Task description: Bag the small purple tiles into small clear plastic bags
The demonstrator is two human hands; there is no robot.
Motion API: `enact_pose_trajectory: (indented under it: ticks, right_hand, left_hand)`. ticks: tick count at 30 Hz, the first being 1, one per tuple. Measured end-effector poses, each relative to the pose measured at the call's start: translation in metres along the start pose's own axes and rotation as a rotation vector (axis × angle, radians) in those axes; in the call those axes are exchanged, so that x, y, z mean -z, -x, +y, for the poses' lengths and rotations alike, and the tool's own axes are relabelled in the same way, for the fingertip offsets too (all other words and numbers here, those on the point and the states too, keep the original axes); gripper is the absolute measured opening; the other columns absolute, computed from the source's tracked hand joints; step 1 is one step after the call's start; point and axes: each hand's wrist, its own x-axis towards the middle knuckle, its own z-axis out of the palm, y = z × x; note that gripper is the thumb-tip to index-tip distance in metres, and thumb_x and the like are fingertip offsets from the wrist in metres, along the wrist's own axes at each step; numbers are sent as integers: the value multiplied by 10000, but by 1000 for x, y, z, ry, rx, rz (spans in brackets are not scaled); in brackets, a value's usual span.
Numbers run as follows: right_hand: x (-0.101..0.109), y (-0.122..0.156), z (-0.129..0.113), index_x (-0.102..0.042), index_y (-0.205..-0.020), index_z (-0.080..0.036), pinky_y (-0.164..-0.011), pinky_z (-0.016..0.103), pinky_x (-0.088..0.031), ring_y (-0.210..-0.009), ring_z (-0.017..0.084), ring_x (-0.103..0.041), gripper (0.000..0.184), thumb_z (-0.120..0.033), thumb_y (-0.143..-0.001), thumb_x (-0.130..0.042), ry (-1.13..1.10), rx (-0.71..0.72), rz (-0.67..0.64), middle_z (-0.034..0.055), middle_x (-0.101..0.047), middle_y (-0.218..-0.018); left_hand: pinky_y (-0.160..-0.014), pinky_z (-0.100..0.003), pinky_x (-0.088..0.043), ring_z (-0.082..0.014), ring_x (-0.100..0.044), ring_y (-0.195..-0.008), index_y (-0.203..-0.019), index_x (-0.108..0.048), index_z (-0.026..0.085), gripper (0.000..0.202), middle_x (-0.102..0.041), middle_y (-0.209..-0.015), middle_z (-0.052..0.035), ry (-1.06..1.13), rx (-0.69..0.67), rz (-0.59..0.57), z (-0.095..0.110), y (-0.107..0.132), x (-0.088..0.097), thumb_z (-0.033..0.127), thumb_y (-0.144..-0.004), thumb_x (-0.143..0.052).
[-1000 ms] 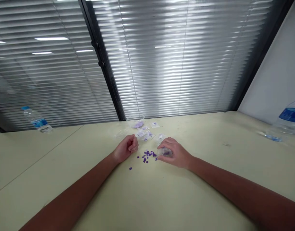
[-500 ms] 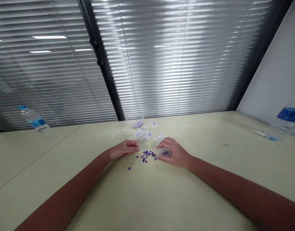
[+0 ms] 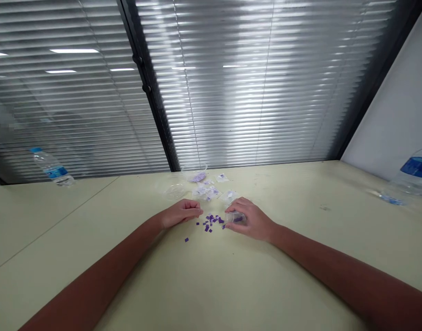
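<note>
Small purple square pieces [image 3: 211, 220] lie scattered on the pale table [image 3: 224, 285] between my two hands, with one stray purple square [image 3: 186, 240] closer to me. My right hand [image 3: 250, 217] is wrapped round a small clear plastic cup [image 3: 235, 218], tipped on its side with its mouth toward the pile. Some purple shows inside the cup. To the left of the pile, my left hand [image 3: 183, 213] has its fingers curled and thumb against the forefinger. Whatever may be between those fingertips is too small to make out.
Beyond my hands lie several small clear bags [image 3: 206, 191] with purple bits, and a clear tub [image 3: 197, 176] holding purple pieces. A clear lid [image 3: 174, 191] is beside them. Water bottles stand at far left [image 3: 54, 169] and far right [image 3: 413, 172]. Window blinds [image 3: 224, 92] rise behind the table.
The view has shifted slightly. My left hand has come a little closer to the purple squares; my right hand keeps its hold on the tipped cup.
</note>
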Motion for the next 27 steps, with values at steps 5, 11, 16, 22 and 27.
enact_pose_trajectory:
  ticks: [5,11,16,22,27]
  right_hand:
    - [1,0,-1,-740,-1149,-266,-907,435,-553,-1033,267,-681,291,-445,-941,-837,-5,-11,-13,65,-767,-1062]
    - [1,-1,-1,-743,-1139,-258,-895,432,-548,-998,259,-700,287,-453,-946,-828,-4,-16,-41,62,-774,-1044]
    - [2,-1,-1,-749,-1149,-266,-901,427,-560,-1004,258,-713,286,-461,-953,-821,3,-30,-47,62,-780,-1056]
    - [3,0,-2,-747,-1143,-260,-900,426,-560,-981,250,-713,286,-476,-965,-803,14,-16,-58,63,-780,-1041]
    - [4,0,-1,-753,-1150,-260,-937,441,-543,-992,252,-716,284,-477,-971,-794,3,-29,-88,66,-780,-1065]
  left_hand:
    - [-559,-289,-231,-123,-318,-533,-692,-516,204,530,-443,-605,38,9,-12,12,-1,0,0,616,-950,-726]
    - [-539,-287,-222,-119,-314,-517,-676,-530,205,522,-443,-588,36,8,-18,29,0,-2,-2,603,-942,-735]
    - [-506,-280,-196,-112,-303,-504,-698,-557,202,510,-437,-579,43,15,0,64,1,-3,-4,615,-924,-755]
    - [-507,-274,-202,-107,-299,-496,-714,-551,202,516,-426,-570,53,25,-5,81,3,-2,-9,629,-923,-751]
    - [-518,-281,-211,-114,-304,-500,-708,-559,208,490,-427,-569,47,-11,-12,101,0,-5,-10,606,-932,-737]
